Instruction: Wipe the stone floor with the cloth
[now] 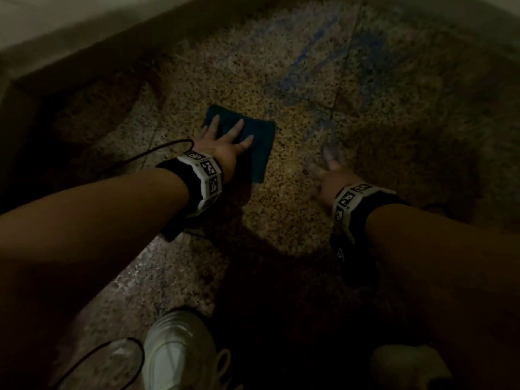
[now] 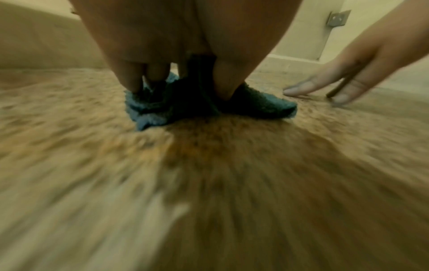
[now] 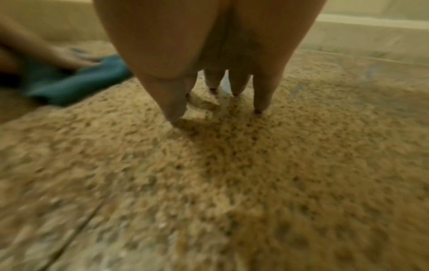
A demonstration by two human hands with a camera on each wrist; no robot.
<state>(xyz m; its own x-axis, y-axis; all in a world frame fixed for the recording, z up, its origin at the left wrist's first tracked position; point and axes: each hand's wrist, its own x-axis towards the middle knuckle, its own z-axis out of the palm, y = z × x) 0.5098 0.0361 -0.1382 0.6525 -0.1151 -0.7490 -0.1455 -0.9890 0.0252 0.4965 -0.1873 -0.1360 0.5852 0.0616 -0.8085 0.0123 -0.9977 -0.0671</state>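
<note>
The dark teal terry cloth lies flat on the speckled tan stone floor, in the lit patch ahead of the person's white shoe. The left hand presses down on the cloth's near-left part with fingers straight and spread. The right hand is beside the cloth but apart from it, fingers spread, their tips on or just above the bare stone; blur hides which. Smeared blue marks lie further out, across a floor joint, and look unwiped.

Judging from this, the main risk is the cloth bunching: the left wrist view shows it already rucked under the fingers, so a hard push could fold it and leave streaks. The right hand may also drag through blue residue and spread it. A loose black cable trails by the left wrist and could snag.
</note>
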